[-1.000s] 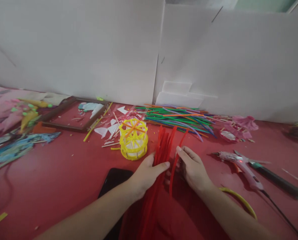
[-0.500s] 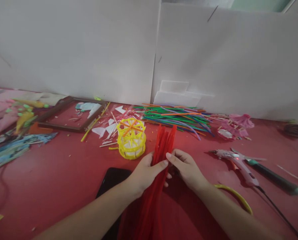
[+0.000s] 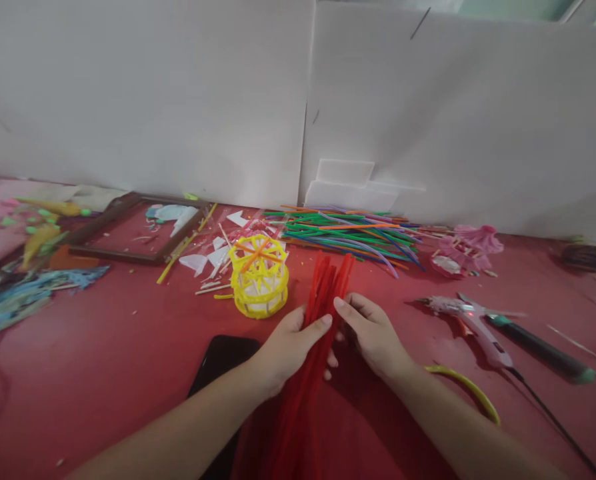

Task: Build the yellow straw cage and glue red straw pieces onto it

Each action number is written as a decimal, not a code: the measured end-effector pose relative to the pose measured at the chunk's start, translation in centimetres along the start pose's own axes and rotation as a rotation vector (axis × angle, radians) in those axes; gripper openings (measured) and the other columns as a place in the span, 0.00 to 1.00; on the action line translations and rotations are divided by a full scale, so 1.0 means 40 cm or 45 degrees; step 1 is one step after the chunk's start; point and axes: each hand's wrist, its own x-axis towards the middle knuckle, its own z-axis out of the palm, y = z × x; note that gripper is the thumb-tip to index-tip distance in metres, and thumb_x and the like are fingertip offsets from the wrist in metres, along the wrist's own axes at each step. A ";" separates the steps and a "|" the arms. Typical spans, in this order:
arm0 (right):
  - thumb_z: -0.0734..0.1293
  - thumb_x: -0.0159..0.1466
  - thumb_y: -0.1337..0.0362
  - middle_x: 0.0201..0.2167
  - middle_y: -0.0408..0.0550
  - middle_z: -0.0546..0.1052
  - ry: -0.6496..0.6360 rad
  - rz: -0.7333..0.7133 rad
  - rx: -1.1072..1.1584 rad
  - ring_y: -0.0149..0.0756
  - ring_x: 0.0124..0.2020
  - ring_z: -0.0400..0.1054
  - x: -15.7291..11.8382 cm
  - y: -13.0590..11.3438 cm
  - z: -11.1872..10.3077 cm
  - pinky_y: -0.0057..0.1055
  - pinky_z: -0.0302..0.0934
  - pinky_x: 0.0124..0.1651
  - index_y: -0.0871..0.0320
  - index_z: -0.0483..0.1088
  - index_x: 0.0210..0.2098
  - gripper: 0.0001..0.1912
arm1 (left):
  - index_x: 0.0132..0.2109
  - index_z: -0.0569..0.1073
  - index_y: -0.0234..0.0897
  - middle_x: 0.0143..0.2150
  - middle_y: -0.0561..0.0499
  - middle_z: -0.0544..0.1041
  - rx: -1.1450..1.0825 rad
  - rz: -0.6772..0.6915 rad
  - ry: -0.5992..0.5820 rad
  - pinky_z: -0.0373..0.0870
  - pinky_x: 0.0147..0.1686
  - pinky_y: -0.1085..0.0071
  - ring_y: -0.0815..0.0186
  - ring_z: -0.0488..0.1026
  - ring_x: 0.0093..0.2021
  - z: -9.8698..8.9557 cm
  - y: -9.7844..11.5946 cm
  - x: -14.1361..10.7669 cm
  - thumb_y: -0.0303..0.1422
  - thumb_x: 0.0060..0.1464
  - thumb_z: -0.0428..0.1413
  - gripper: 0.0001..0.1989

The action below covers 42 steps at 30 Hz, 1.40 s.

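Note:
A bundle of red pipe cleaners (image 3: 312,373) stands in front of me, its upper ends fanned slightly and its lower part running off the bottom edge. My left hand (image 3: 293,343) is wrapped around the bundle, thumb across its front. My right hand (image 3: 373,333) pinches the bundle's right edge between thumb and finger, at a stem that leans apart from the others. Just beyond my left hand is a small round yellow pipe-cleaner frame (image 3: 259,280) with orange cross pieces on top. A black phone (image 3: 223,363) lies partly under my left forearm.
Loose green, orange and purple pipe cleaners (image 3: 348,230) lie along the white board (image 3: 453,133). At right are a glue gun (image 3: 483,330) with a cord, a dark-handled tool (image 3: 538,347), a yellow curved piece (image 3: 468,390) and a pink model (image 3: 465,250). A brown frame (image 3: 113,253) lies left.
The right-hand stems at the top of the red bundle have spread slightly to the right, by my right hand. My left hand keeps its hold. The view has shifted a little.

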 end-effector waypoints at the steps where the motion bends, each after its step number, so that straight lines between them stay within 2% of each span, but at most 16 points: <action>1: 0.70 0.61 0.49 0.15 0.37 0.69 -0.032 0.010 0.011 0.24 0.16 0.61 -0.001 0.000 0.000 0.21 0.52 0.20 0.57 0.64 0.25 0.20 | 0.42 0.68 0.34 0.31 0.53 0.76 0.006 0.010 -0.009 0.71 0.15 0.76 0.74 0.70 0.18 0.000 0.000 0.001 0.35 0.58 0.55 0.09; 5: 0.69 0.62 0.51 0.16 0.37 0.69 -0.121 0.039 0.066 0.25 0.16 0.61 0.000 0.001 0.002 0.22 0.53 0.19 0.57 0.68 0.29 0.16 | 0.42 0.68 0.34 0.30 0.53 0.76 0.018 0.009 -0.032 0.71 0.16 0.77 0.74 0.71 0.17 0.000 0.000 0.001 0.33 0.58 0.56 0.08; 10: 0.72 0.58 0.54 0.20 0.37 0.71 0.013 -0.014 0.105 0.22 0.17 0.60 0.004 -0.001 0.006 0.20 0.53 0.20 0.58 0.71 0.31 0.14 | 0.45 0.68 0.34 0.32 0.49 0.79 -0.012 -0.051 0.017 0.73 0.18 0.75 0.69 0.76 0.21 0.002 0.007 0.002 0.33 0.62 0.51 0.08; 18: 0.73 0.56 0.52 0.15 0.34 0.66 -0.071 0.053 0.047 0.23 0.13 0.58 -0.005 -0.013 0.014 0.22 0.52 0.16 0.58 0.70 0.33 0.16 | 0.43 0.69 0.34 0.35 0.47 0.80 0.036 -0.052 0.001 0.74 0.19 0.75 0.68 0.77 0.22 -0.001 -0.001 0.005 0.32 0.59 0.54 0.07; 26: 0.76 0.51 0.52 0.16 0.36 0.71 0.060 0.034 0.152 0.26 0.13 0.62 0.005 -0.008 0.019 0.23 0.59 0.15 0.58 0.69 0.30 0.19 | 0.43 0.72 0.33 0.27 0.48 0.79 -0.084 0.013 0.092 0.76 0.21 0.72 0.64 0.78 0.26 0.004 0.003 0.010 0.30 0.59 0.53 0.07; 32: 0.75 0.52 0.50 0.18 0.37 0.72 0.005 0.067 0.097 0.26 0.13 0.61 0.003 -0.006 0.020 0.23 0.57 0.13 0.59 0.72 0.34 0.20 | 0.46 0.74 0.32 0.27 0.47 0.80 -0.049 -0.020 0.052 0.74 0.23 0.72 0.64 0.78 0.24 0.003 0.003 0.009 0.30 0.57 0.55 0.11; 34: 0.76 0.52 0.51 0.19 0.39 0.73 0.030 0.044 0.081 0.27 0.15 0.63 0.004 -0.003 0.016 0.24 0.60 0.16 0.59 0.73 0.34 0.19 | 0.44 0.75 0.32 0.31 0.46 0.82 -0.043 0.013 0.022 0.75 0.28 0.72 0.64 0.79 0.28 0.000 0.000 0.010 0.32 0.55 0.59 0.11; 37: 0.76 0.51 0.56 0.25 0.43 0.77 0.066 -0.038 0.113 0.32 0.25 0.70 0.006 0.001 0.011 0.28 0.67 0.30 0.58 0.75 0.33 0.15 | 0.41 0.77 0.32 0.36 0.45 0.83 -0.040 0.056 0.030 0.75 0.36 0.72 0.63 0.80 0.35 -0.004 -0.004 0.012 0.35 0.51 0.62 0.12; 39: 0.76 0.51 0.57 0.28 0.44 0.79 0.093 -0.064 0.144 0.35 0.30 0.72 0.008 0.001 0.011 0.31 0.68 0.36 0.58 0.76 0.33 0.14 | 0.42 0.77 0.32 0.36 0.45 0.83 -0.039 0.061 0.055 0.74 0.39 0.71 0.62 0.80 0.38 -0.005 -0.004 0.012 0.35 0.52 0.61 0.12; 42: 0.77 0.50 0.58 0.26 0.43 0.78 0.113 -0.053 0.180 0.35 0.29 0.70 0.008 -0.001 0.014 0.30 0.66 0.34 0.57 0.76 0.31 0.13 | 0.43 0.77 0.33 0.36 0.47 0.83 -0.002 0.075 0.076 0.74 0.40 0.70 0.62 0.80 0.37 -0.004 -0.002 0.012 0.32 0.53 0.60 0.11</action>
